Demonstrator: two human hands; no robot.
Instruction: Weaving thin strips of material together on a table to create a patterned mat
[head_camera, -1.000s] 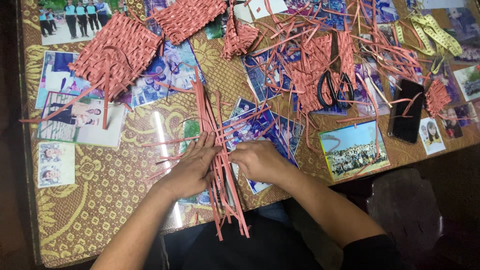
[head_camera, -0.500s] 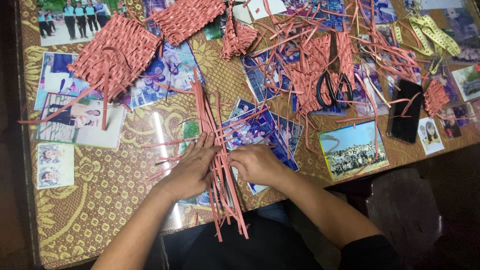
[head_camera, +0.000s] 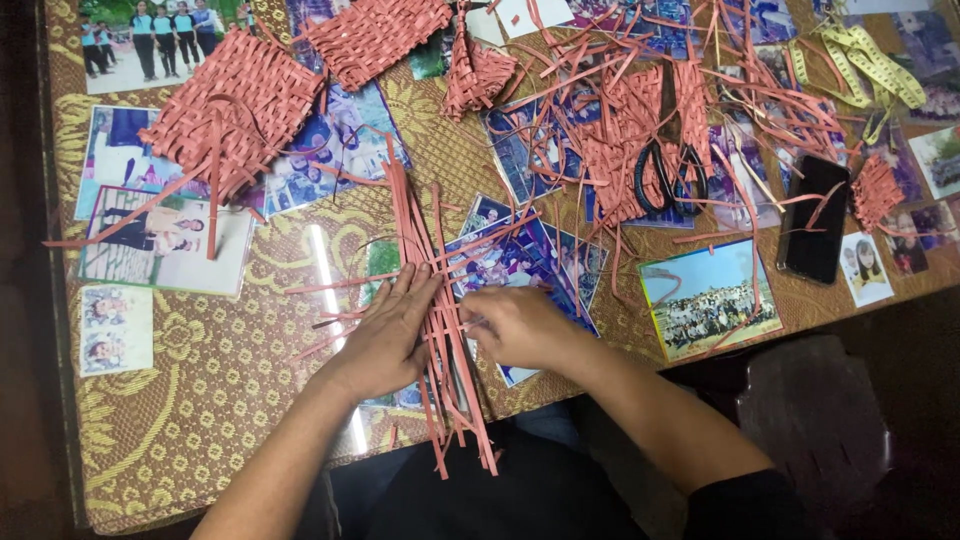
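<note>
A bundle of long pink paper strips (head_camera: 425, 250) runs lengthwise across the glass-topped table (head_camera: 200, 420), crossed by a few sideways strips. My left hand (head_camera: 388, 335) lies flat on the left side of the bundle, fingers apart, pressing the strips down. My right hand (head_camera: 520, 325) sits at the bundle's right side with its fingers pinched on a sideways strip (head_camera: 470, 322). The lower strip ends (head_camera: 460, 440) hang past the table's near edge.
Woven pink mats (head_camera: 240, 110) (head_camera: 375, 35) lie at the far left and centre. Black-handled scissors (head_camera: 668, 165) rest on a pile of loose strips (head_camera: 620, 130). A black phone (head_camera: 815, 218) and a yellow tape measure (head_camera: 870, 65) are at right. Photographs (head_camera: 705, 295) lie under the glass.
Both hands have stayed on the strip bundle, with only small finger movements. The bundle's position is nearly the same.
</note>
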